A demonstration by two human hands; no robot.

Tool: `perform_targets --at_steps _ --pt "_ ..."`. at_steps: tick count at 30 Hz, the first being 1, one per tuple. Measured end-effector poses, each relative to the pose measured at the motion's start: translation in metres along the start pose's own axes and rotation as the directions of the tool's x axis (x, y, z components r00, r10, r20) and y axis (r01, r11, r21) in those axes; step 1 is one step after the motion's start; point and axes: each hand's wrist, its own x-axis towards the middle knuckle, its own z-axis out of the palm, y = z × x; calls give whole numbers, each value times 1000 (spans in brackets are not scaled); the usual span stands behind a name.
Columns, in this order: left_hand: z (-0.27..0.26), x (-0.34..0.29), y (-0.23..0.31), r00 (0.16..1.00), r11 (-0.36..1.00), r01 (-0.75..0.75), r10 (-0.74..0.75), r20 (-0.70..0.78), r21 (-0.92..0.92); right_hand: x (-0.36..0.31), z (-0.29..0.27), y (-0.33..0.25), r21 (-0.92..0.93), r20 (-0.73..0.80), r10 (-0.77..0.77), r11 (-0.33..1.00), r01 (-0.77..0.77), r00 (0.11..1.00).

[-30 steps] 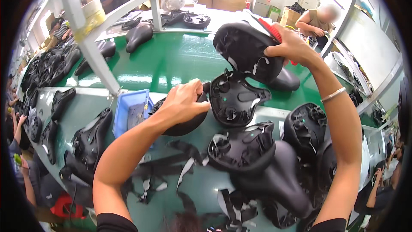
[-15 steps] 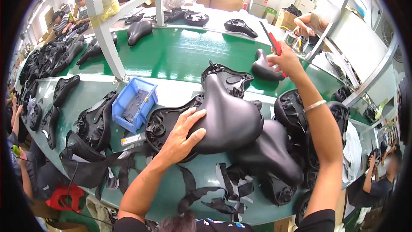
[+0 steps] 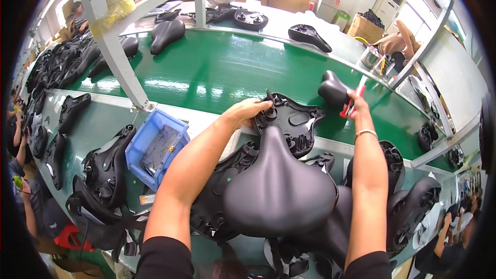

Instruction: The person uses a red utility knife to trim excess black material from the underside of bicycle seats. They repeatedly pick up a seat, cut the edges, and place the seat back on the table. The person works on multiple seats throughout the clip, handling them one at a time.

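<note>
My left hand (image 3: 251, 112) reaches forward, fingers closed on the near left corner of an upturned black bicycle saddle (image 3: 297, 120), its ribbed plastic underside showing. My right hand (image 3: 358, 107) grips a red-handled tool (image 3: 361, 93) with a slim pale end pointing up and away; its exact kind is unclear. Just beyond that hand a small black saddle (image 3: 333, 89) rests on the green belt. Between my forearms a smooth black saddle (image 3: 279, 186) lies top side up on other saddles, its narrow nose toward the upturned one.
A blue bin (image 3: 157, 147) with dark bits in it stands left of my left arm. Upturned saddles (image 3: 106, 168) lie farther left, others (image 3: 413, 212) at right. A white frame post (image 3: 111, 46) rises beside the green belt (image 3: 222, 67). Other people work around the benches.
My left hand has left the smooth saddle and moved forward to the upturned one. My right hand has come lower with the red-handled tool. The smooth saddle now sits nearer to me.
</note>
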Motion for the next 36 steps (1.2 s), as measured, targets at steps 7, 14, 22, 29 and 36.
perform_targets --at_steps 7,14,22,29,36 --pt "27 -16 38 589 670 -423 715 -377 610 -121 40 -130 -530 280 -275 755 387 920" --pt "0 -162 51 -168 281 -322 923 -346 904 -343 -24 -152 -413 321 -293 813 412 901" --pt "67 -350 -103 89 758 -378 600 -795 531 -500 -119 -69 -514 218 -232 798 313 948" --pt "202 -390 -235 290 784 -619 286 -913 49 -564 -79 89 -283 370 159 958 -52 915" --pt "120 -394 -193 949 730 -263 80 -304 -630 -547 -81 133 -382 709 -204 695 610 675"
